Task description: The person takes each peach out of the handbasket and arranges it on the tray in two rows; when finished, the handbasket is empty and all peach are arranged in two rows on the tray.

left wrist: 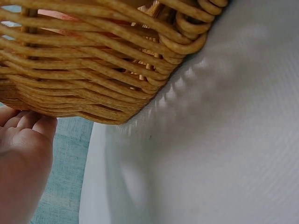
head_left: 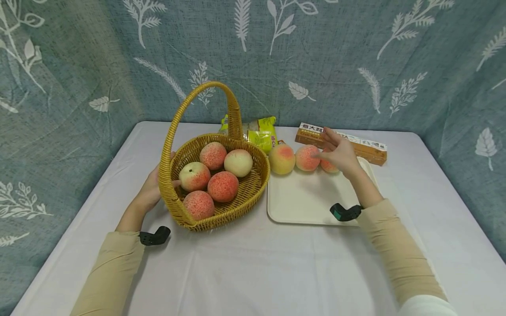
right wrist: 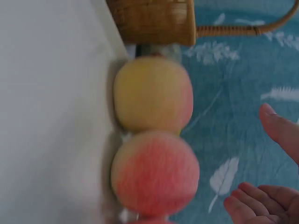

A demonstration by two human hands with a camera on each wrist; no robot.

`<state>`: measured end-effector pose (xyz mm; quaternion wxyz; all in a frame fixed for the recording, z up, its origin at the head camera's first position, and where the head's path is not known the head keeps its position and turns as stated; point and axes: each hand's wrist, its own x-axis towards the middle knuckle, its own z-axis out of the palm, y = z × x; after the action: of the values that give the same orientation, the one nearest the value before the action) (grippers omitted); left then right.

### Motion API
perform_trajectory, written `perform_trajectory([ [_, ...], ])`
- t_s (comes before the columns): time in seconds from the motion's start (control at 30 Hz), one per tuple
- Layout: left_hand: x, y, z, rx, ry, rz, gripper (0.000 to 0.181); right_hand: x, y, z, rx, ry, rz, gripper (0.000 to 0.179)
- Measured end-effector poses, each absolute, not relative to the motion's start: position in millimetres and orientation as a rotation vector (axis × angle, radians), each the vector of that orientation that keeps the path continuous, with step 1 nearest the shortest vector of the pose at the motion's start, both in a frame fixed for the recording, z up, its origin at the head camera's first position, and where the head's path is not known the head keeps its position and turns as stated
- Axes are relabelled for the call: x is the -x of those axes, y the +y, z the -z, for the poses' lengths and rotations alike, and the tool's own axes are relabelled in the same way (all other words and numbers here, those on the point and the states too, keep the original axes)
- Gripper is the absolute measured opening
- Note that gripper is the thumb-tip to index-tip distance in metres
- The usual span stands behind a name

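My left hand (head_left: 150, 189) grips the near left side of a woven wicker basket (head_left: 245, 210), thumb over the rim beside the handle base. Several peaches (head_left: 223, 186) lie inside it, some red, some pale. In the left wrist view the basket's woven wall (left wrist: 88, 79) is close, with the fingers against its lower edge. My right hand (head_left: 341, 152) hovers over a row of three peaches at the tray's far edge, fingers spread, holding nothing. These are a yellow peach (head_left: 282, 160), a pink peach (head_left: 307, 158) and a third peach (head_left: 329, 163) partly hidden by the hand.
A cream tray (head_left: 300, 204) lies right of the basket. Behind stand a yellow-green food packet (head_left: 262, 134), partly hidden by the basket, and a long brown box (head_left: 367, 149). White cloth (head_left: 253, 272) covers the table; a patterned blue-grey curtain (head_left: 324, 61) hangs around it.
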<state>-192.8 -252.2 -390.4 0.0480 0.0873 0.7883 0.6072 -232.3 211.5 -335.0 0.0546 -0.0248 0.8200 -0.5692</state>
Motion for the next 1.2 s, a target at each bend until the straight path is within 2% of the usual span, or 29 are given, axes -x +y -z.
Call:
perform_trajectory([
  [0.63, 191.8, -251.9, 389.1, -0.241, 2.386, -1.858, 0.090, 218.2, 107.4, 338.2, 0.654, 2.379, 1.596, 0.087],
  [1.2, 192.8, -253.2, 390.0, -0.257, 2.403, -1.842, 0.090, 212.0, 54.8, 346.7, 0.855, 2.460, 1.201, 0.080],
])
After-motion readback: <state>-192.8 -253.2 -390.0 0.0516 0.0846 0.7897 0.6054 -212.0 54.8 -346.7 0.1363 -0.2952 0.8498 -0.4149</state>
